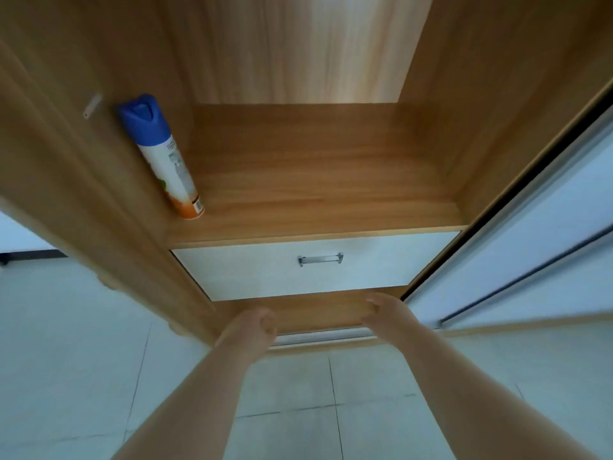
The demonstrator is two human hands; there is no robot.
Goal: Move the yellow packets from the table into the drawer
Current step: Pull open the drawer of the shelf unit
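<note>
— Currently, where are the yellow packets?
— Not in view. Neither the packets nor the bench appears in the head view (so their count and position cannot be stated). The receiving unit, the drawer (265, 273), is visible: white front, fully shut, directly under the shelf (315, 180). Whether any packets are already inside cannot be told.

— Access point?
— The handle (320, 259), a metal bar centred on the drawer front. Its long axis runs left to right, parallel to the front edge.

— State of the hands?
— Both reach forward and low, in front of the wooden plinth (315, 310) beneath the drawer. The left hand (257, 327) has loosely curled fingers and holds nothing. The right hand (384, 312) has relaxed, slightly spread fingers and holds nothing. Neither touches the drawer.

— Governing relation for the next move?
— The handle lies above and ahead of both hands, laterally between them. The right hand appears the nearer. Judgement: loading requires the drawer open first, by a grip across the bar and a pull toward the body.

— Surroundings?
— A spray can (162, 154) with a blue cap stands at the left of the shelf, beside the side panel. A sliding door (530, 260) is at the right, and tiled floor (331, 410) lies below.
</note>
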